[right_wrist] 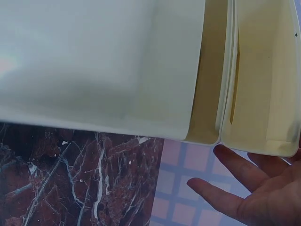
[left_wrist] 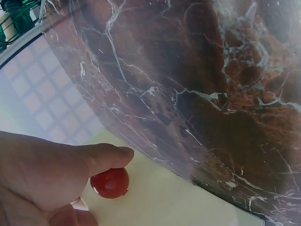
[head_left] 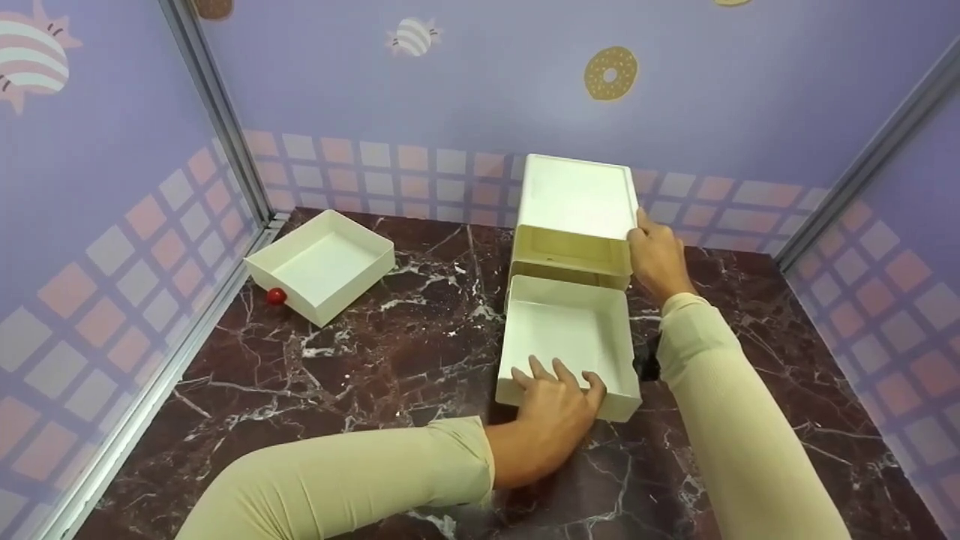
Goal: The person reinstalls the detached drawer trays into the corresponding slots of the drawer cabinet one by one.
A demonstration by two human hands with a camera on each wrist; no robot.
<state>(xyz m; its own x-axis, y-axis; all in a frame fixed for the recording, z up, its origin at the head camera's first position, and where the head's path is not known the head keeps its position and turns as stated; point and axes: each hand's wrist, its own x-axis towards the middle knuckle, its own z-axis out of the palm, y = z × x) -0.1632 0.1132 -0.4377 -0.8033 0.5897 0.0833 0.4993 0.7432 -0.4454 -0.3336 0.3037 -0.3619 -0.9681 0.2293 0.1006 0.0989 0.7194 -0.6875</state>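
A white two-tier drawer cabinet (head_left: pixel 577 193) stands against the back wall, its upper compartment (head_left: pixel 574 251) without a drawer. From the lower compartment a white drawer (head_left: pixel 559 315) sticks far out to the front. My left hand (head_left: pixel 553 420) grips this drawer's front wall, fingers over the rim and inside. In the left wrist view the thumb lies against the drawer's round red knob (left_wrist: pixel 110 182). At the cabinet's right front edge rests my right hand (head_left: pixel 660 259). In the right wrist view its fingers (right_wrist: pixel 235 167) are fairly straight beside the upper compartment's edge.
A second white drawer (head_left: pixel 322 262) with a red knob (head_left: pixel 276 296) lies turned at an angle on the left of the dark marbled table (head_left: pixel 420 360). Purple patterned walls (head_left: pixel 465 82) enclose the back and both sides.
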